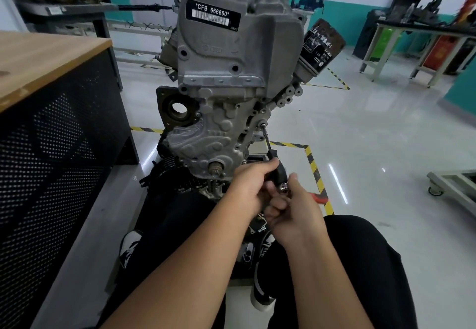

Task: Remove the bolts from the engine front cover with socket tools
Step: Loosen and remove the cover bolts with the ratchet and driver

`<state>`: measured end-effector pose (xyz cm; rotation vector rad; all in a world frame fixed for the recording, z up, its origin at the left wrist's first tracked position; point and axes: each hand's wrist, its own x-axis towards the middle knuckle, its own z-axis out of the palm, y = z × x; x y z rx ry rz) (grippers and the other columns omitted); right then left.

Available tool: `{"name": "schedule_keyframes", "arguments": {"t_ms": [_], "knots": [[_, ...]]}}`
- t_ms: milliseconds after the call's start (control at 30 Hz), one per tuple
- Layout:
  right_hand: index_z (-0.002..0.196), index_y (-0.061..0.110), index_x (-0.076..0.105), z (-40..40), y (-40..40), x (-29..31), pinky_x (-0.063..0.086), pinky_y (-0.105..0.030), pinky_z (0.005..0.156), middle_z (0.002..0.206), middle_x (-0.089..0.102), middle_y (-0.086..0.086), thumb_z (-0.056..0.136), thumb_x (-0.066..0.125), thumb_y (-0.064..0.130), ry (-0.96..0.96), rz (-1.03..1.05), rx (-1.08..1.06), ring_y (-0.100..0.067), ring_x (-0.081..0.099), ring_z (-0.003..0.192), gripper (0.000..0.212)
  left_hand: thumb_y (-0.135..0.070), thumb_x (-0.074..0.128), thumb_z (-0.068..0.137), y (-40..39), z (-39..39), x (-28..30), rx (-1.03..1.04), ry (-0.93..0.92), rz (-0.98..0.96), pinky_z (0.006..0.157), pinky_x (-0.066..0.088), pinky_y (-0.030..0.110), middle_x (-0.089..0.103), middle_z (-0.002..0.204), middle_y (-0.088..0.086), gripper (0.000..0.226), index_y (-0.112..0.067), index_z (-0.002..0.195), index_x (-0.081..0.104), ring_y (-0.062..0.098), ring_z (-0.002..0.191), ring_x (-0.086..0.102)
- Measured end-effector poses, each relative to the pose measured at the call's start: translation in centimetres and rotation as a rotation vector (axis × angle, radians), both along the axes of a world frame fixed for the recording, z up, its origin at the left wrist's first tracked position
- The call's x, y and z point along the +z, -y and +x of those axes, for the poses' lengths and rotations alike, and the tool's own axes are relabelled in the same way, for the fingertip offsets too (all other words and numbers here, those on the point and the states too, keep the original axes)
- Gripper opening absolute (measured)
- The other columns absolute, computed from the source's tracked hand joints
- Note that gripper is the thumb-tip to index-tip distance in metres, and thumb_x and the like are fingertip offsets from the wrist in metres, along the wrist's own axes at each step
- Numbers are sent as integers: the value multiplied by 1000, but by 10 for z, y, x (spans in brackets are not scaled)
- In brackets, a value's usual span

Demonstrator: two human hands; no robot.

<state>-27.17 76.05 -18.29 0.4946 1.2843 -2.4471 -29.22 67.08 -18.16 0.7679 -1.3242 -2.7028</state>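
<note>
Nearest to you, your black-trousered knees and two sneakers [130, 246] frame the base of the engine stand. Just above them your hands meet at the tool. Your left hand [248, 187] is curled round the black handle of the socket driver [270, 153], thumb up along it. Your right hand [293, 207] is curled close against the left, its fingers pinching a small chrome piece [284, 188] at the handle's butt end; what that piece is cannot be made out. A red-handled tool [318, 197] lies on the floor just behind your right hand.

The driver's thin shaft runs up and away from your hands to a bolt [262, 123] on the right edge of the engine front cover [206, 135], the socket seated on the bolt head. The cover is the ribbed grey casting low on the engine, with the crankshaft end [215, 167] below it. Higher up sits the upper cover carrying a black label [211, 14] reading CFB 666660, and an oil filter [319, 50] juts out to the right.

A wooden tabletop [38, 63] on a perforated black cabinet stands to your left; workbenches [412, 32] line the far wall.
</note>
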Motion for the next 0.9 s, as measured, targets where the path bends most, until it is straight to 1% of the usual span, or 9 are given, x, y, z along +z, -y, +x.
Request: {"name": "schedule_keyframes", "arguments": {"t_ms": [133, 300, 433, 467, 633, 700, 800, 867, 900], "knots": [[97, 25, 63, -4, 0, -8, 54, -34, 58, 81, 74, -6, 90, 77, 29, -281, 574, -136, -19, 61, 57, 16, -12, 79, 84, -2, -3, -4, 50, -22, -28, 46, 49, 24, 71, 74, 11, 12, -6, 75, 72, 19, 50, 63], [100, 12, 71, 2, -1, 2, 35, -22, 37, 68, 70, -8, 98, 68, 34, -23, 5, 8, -10, 42, 38, 23, -17, 80, 83, 1, -2, -3, 11, -39, 2, 47, 49, 24, 71, 74, 11, 16, -3, 82, 72, 20, 51, 62], [83, 28, 65, 0, -2, -7, 50, -22, 55, 73, 72, 6, 90, 76, 32, -469, 847, -144, -5, 64, 56, 13, -10, 77, 85, -2, -4, -4, 47, -47, -16, 57, 57, 30, 72, 72, 12, 14, -3, 73, 73, 21, 57, 67], [83, 30, 64, 0, 0, -9, 52, -24, 58, 74, 72, 6, 90, 76, 33, -528, 884, -151, -4, 66, 59, 15, -10, 78, 84, -2, -3, -4, 53, -51, -6, 59, 58, 32, 72, 72, 13, 11, -1, 79, 73, 23, 59, 67], [108, 17, 69, 2, -1, 6, 32, -19, 35, 70, 68, -6, 101, 61, 38, 117, -212, 85, -7, 41, 34, 24, -16, 78, 84, 5, -1, 2, -15, -2, 33, 43, 49, 22, 72, 85, 13, 27, 2, 104, 73, 18, 49, 61], [102, 14, 67, 0, -4, 2, 34, -19, 37, 68, 68, -6, 101, 62, 37, 57, -92, 79, -8, 44, 36, 24, -11, 74, 87, 6, -1, 2, -13, -9, 16, 44, 48, 22, 74, 84, 13, 13, 1, 92, 73, 19, 52, 62], [93, 20, 63, -3, -3, -5, 59, -40, 58, 83, 72, -6, 94, 72, 33, -361, 737, -67, -22, 67, 63, 15, -7, 72, 89, 4, -2, -2, -12, -26, -6, 53, 58, 31, 74, 80, 13, 9, -4, 81, 72, 23, 60, 70], [90, 23, 64, -1, 1, -7, 59, -41, 56, 82, 73, -7, 94, 72, 33, -412, 687, -102, -24, 67, 62, 13, -12, 75, 87, 6, -1, -1, -35, -25, 15, 56, 58, 32, 73, 78, 11, 10, -4, 83, 72, 22, 60, 69], [89, 22, 67, 0, 2, -4, 52, -33, 46, 78, 73, -8, 96, 70, 33, -301, 469, -71, -21, 61, 52, 14, -16, 76, 87, 6, 0, 0, -66, -17, 22, 50, 55, 28, 72, 74, 10, 13, -4, 85, 71, 21, 53, 66]]}}
